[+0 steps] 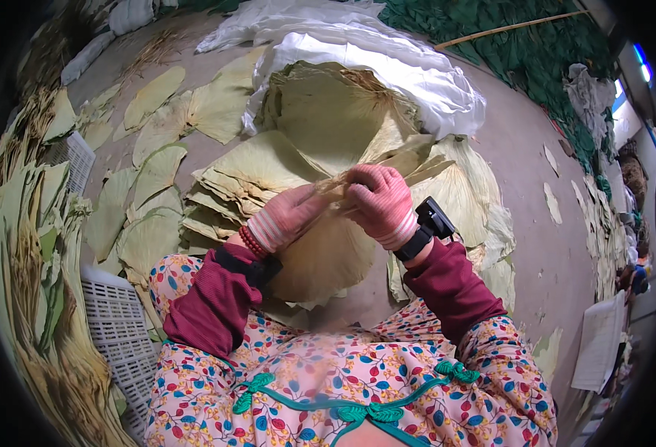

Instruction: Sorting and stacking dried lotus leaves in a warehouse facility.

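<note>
Both hands wear pink gloves with striped cuffs. My left hand (291,212) and my right hand (373,201) meet at the crumpled pale brown edge of a large dried leaf (320,261), fingers closed on it. The leaf's rounded, brownish body hangs below my hands. Layered pale green-yellow leaves (216,201) are stacked beside my left hand, and more lie fanned out (469,186) to the right. Beyond my hands a folded pile of leaves (320,112) rests against white sacking (432,89).
Tall bundles of dried leaves (15,268) stand in white plastic crates (119,328) on the left. Loose leaves (157,100) lie on the floor. Green leaf heaps (521,67) with a wooden pole (507,28) are at the back right. A white board (597,343) lies at the right.
</note>
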Tool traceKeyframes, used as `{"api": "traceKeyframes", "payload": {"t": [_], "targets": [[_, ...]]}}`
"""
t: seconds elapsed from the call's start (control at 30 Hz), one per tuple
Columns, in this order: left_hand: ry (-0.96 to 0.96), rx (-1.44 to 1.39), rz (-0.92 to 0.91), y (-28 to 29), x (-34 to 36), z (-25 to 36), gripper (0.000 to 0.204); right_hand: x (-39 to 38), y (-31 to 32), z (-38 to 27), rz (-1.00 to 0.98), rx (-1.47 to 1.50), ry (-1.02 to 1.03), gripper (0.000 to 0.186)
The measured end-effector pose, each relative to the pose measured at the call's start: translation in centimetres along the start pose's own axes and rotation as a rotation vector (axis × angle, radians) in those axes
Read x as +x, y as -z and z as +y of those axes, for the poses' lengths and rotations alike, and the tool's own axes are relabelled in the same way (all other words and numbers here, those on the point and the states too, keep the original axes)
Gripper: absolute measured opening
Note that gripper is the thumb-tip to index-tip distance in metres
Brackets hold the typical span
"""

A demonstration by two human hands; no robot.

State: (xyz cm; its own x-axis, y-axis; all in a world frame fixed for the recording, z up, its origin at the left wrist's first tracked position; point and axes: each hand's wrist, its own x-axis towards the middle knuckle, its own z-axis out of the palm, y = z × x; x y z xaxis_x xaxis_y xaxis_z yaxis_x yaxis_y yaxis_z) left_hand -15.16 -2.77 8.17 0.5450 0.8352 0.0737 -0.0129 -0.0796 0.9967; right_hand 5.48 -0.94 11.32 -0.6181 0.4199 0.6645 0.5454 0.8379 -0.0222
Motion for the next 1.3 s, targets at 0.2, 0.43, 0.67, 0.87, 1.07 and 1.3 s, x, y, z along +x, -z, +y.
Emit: {"api": "traceKeyframes", "payload": {"t": [0.2, 0.43, 0.67, 0.87, 1.07, 1.3], "targets": [[-0.229, -0.042, -0.087, -1.2, 0.8, 1.0, 0.055, 0.2, 0.6, 0.1, 0.082, 0.054, -0.154, 0.057], [-0.096, 0.834, 0.043, -1.1, 0.1, -0.6, 0.048, 0.1, -0.6, 1.9, -0.612, 0.068, -0.109, 0.045], [-0.398, 1.177, 0.127, -4.1, -0.6, -2.0, 0.094, -2.5, -1.2, -2.8, -0.649, 0.126, -0.499, 0.038], [-0.24, 1.133, 0.076, -3.4, -1.3, -3.7, 0.067, -3.0, 0.8, -3.1, -0.528, 0.341, -0.387, 0.044], [-0.256, 0.086, 0.679, 5.9, -2.2, 0.9, 0.031, 1.4, 9.4, 1.0, 0.534, -0.272, -0.192, 0.073], [-0.184, -0.721, 0.492, 11.0, -5.5, -6.8, 0.068, -0.3, 6.5, 5.2, 0.369, 0.908, -0.601, 0.078]]}}
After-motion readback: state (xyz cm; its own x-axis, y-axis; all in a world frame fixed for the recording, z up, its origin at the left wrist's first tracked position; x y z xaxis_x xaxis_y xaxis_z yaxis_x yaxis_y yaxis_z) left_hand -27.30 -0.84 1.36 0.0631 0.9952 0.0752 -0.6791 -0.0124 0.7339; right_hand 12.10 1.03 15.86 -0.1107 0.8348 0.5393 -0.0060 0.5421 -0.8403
